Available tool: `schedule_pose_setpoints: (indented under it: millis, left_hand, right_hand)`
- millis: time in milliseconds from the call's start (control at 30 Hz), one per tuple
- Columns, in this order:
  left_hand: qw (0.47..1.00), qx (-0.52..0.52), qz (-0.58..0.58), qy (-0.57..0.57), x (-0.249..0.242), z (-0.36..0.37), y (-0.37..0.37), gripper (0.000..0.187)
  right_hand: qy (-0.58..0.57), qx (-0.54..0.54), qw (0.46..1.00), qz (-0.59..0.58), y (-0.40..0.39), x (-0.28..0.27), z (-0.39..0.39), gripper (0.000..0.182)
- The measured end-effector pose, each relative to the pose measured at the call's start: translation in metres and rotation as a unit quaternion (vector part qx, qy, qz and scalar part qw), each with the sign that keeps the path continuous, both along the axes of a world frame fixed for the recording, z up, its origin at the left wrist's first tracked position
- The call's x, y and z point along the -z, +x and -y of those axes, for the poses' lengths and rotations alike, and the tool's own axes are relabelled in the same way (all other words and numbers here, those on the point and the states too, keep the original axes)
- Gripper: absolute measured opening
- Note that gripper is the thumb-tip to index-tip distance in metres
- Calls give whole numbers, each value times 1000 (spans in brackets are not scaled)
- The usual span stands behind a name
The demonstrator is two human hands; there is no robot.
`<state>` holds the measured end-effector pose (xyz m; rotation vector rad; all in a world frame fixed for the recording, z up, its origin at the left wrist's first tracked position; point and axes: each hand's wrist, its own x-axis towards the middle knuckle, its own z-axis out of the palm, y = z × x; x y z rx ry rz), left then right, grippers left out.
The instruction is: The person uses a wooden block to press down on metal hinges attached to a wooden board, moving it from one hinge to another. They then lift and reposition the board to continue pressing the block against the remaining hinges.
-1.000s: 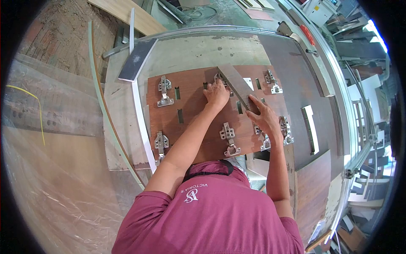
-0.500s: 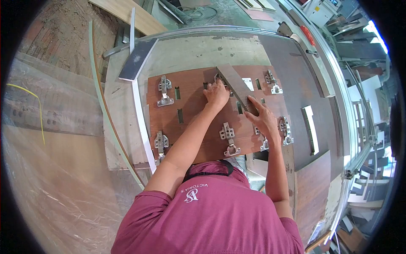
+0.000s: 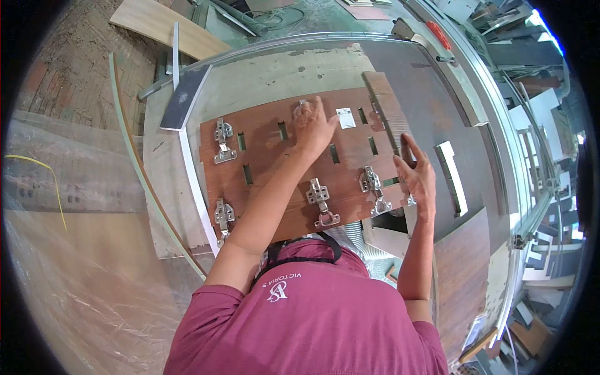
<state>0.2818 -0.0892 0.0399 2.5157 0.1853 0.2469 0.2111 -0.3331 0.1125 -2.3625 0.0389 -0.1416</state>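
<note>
A reddish-brown board with several slots lies on the work table. Metal hinges stand on it, among them one at its upper left and one near its front edge. My left hand is spread over a hinge at the board's upper middle, mostly covering it. At the right, my right hand holds the near end of a narrow brown wood piece, thumb and fingers around it. This piece lies over the board's right end. A white label sits between the hands.
A white-edged strip lies to the right on the dark surface. A dark panel and a long white strip are at the left. A metal rail runs along the far edge, with a red-handled object at the upper right.
The narrow wood piece has swung and moved right, from the board's middle to its right end, with my right hand. My left hand has opened. The view has shifted slightly.
</note>
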Motion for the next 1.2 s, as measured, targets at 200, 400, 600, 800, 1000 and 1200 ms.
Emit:
schedule_pose_setpoints:
  millis: [200, 400, 600, 800, 1000, 1200]
  left_hand:
    - [977, 123, -50, -164, 12, 87, 50, 63]
    - [974, 69, -98, -194, 27, 146, 79, 44]
    - [983, 37, -142, -114, 45, 155, 99, 45]
    - [979, -15, -147, -142, 60, 159, 103, 42]
    - [976, -71, -147, -142, 66, 162, 105, 40]
    - [978, -15, -170, -123, 59, 162, 103, 42]
  right_hand:
    - [-40, 20, 999, -3, 16, 4, 62, 60]
    - [-102, -1, 992, -79, 34, 1, 93, 60]
    - [-123, -40, 989, -67, 57, 8, 118, 60]
    - [-146, -75, 984, -69, 75, 9, 126, 58]
    - [-151, -104, 981, -71, 83, 12, 128, 56]
    - [-154, -105, 979, -81, 85, 9, 130, 57]
